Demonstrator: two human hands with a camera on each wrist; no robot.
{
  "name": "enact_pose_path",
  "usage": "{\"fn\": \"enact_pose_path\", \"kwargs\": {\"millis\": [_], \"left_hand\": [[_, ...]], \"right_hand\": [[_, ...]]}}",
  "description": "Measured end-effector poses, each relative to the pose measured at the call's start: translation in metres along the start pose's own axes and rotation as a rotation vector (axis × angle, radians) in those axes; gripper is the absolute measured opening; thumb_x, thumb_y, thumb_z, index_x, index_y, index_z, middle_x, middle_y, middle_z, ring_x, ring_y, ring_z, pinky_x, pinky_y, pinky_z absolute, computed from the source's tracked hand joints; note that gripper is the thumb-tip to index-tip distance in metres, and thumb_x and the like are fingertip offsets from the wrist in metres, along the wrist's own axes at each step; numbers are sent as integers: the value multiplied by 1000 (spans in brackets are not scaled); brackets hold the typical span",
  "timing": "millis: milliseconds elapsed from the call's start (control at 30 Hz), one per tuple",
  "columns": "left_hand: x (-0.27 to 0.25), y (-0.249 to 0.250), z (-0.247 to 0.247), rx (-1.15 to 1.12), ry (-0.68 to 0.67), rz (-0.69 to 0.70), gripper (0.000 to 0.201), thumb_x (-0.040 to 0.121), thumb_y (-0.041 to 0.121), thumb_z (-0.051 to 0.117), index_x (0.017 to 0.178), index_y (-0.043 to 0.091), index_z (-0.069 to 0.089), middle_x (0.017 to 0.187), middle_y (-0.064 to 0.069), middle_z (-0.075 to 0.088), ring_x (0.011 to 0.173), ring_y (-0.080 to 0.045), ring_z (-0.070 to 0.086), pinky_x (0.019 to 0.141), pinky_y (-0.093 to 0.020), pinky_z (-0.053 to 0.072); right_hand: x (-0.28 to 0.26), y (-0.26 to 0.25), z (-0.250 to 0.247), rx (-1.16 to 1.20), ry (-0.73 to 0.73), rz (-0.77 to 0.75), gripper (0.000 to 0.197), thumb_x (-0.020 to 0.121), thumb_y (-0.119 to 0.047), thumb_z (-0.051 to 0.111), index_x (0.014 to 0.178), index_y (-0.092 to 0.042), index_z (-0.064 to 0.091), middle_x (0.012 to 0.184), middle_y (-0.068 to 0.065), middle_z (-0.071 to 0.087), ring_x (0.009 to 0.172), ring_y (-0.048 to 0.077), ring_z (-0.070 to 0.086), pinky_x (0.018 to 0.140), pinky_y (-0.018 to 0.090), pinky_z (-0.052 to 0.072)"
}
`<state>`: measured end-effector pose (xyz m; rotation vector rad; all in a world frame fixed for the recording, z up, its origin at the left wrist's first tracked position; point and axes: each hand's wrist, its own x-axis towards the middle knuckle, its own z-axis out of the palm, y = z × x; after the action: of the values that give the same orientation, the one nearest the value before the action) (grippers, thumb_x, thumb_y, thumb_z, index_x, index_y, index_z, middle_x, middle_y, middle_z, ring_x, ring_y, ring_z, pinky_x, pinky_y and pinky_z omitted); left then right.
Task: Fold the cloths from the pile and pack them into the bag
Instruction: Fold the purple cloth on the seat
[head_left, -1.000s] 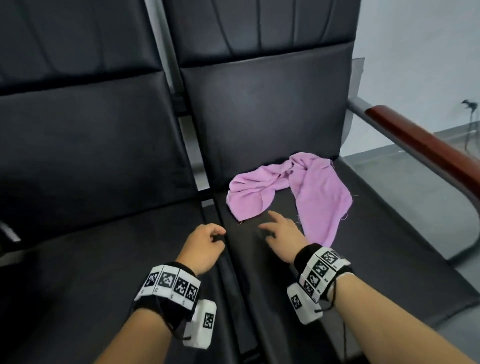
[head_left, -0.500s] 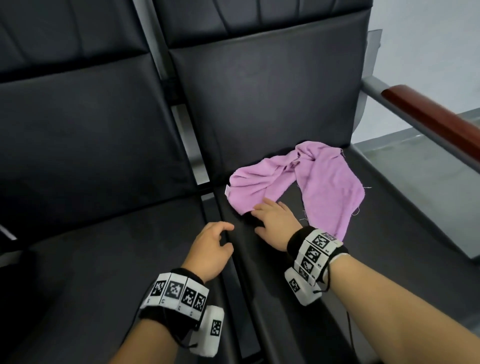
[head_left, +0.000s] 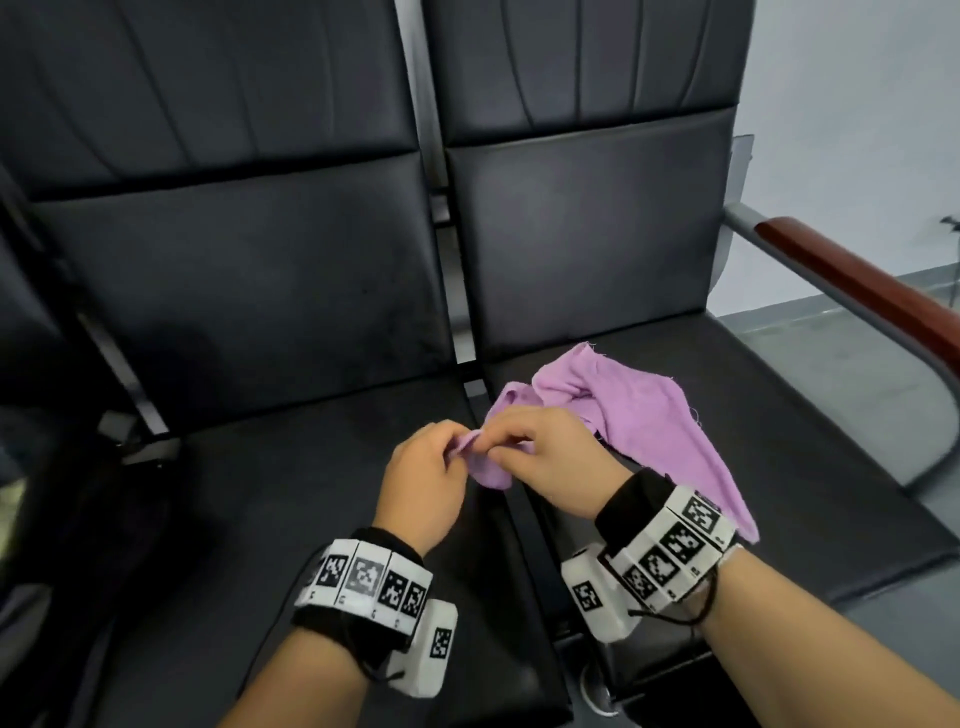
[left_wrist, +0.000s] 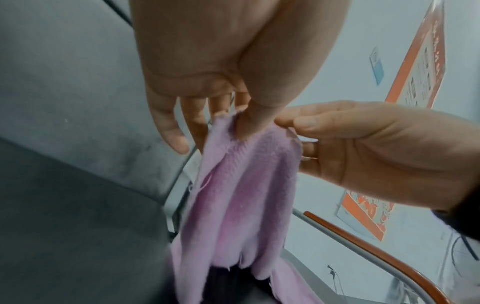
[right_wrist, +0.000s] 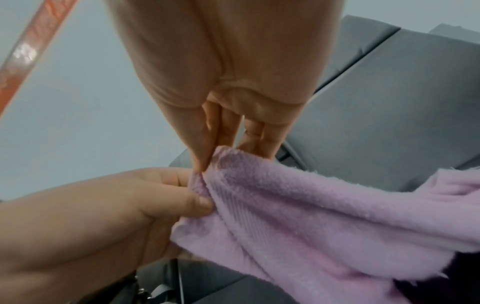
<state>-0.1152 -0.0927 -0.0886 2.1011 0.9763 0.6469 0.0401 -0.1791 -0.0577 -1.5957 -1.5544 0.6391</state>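
A pink terry cloth (head_left: 639, 410) lies crumpled on the right black seat (head_left: 810, 467), one corner lifted. Both hands pinch that corner just above the gap between the seats. My left hand (head_left: 457, 452) grips the cloth (left_wrist: 244, 185) between thumb and fingers. My right hand (head_left: 511, 441) pinches the same edge right beside it, thumb against forefinger, seen close up on the cloth (right_wrist: 298, 205) in the right wrist view. The rest of the cloth trails right and down across the seat. A dark bag-like shape (head_left: 88, 519) sits at the far left, poorly lit.
Two black padded seats stand side by side with a metal gap (head_left: 470, 384) between them. The left seat (head_left: 260, 493) is bare. A wooden-topped armrest (head_left: 857, 291) runs along the right side. Grey floor and a white wall lie beyond it.
Both hands came together and lifted the cloth's near corner off the seat; before, the right hand lay flat on it and the left hovered empty. The cloth shifted toward me.
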Motion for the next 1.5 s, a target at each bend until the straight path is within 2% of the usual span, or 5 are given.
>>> {"fn": "enact_pose_path", "kwargs": {"millis": [367, 767, 1100, 1300, 1500], "left_hand": [[-86, -13, -125, -34, 333, 72, 24, 91, -2, 57, 87, 18, 69, 82, 11, 68, 84, 0, 62, 68, -5, 43], [-136, -45, -269, -236, 910, 13, 25, 82, 17, 46, 82, 34, 64, 80, 15, 64, 74, -1, 58, 74, -27, 48], [-165, -89, -319, -95, 1074, -212, 26, 76, 33, 41, 78, 41, 65, 84, 8, 66, 86, -16, 62, 87, -42, 54], [-173, -97, -314, -104, 1048, -300, 25, 79, 20, 43, 85, 21, 67, 88, -5, 68, 88, -26, 63, 85, -35, 53], [-172, -71, -269, -193, 613, -283, 25, 79, 6, 50, 87, 20, 68, 72, 2, 65, 68, -17, 58, 64, -33, 48]], "right_hand": [[-20, -72, 77, 26, 52, -89, 20, 86, -11, 71, 96, -27, 64, 80, -14, 65, 73, 1, 59, 71, 13, 47], [-32, -60, 82, -450, -255, 18, 13, 90, -22, 66, 87, -11, 71, 80, 2, 70, 76, 18, 62, 72, 29, 48], [-20, -68, 39, -425, 237, 82, 7, 88, -17, 68, 82, -20, 69, 76, -8, 66, 75, 14, 60, 68, 23, 39], [-20, -74, 40, -394, 285, 167, 14, 91, -12, 57, 87, -22, 65, 86, -5, 67, 82, 15, 58, 72, 26, 42], [-27, -114, 75, -59, 136, 19, 17, 93, -8, 59, 85, -21, 67, 83, -6, 71, 81, 8, 64, 73, 16, 46]]}}
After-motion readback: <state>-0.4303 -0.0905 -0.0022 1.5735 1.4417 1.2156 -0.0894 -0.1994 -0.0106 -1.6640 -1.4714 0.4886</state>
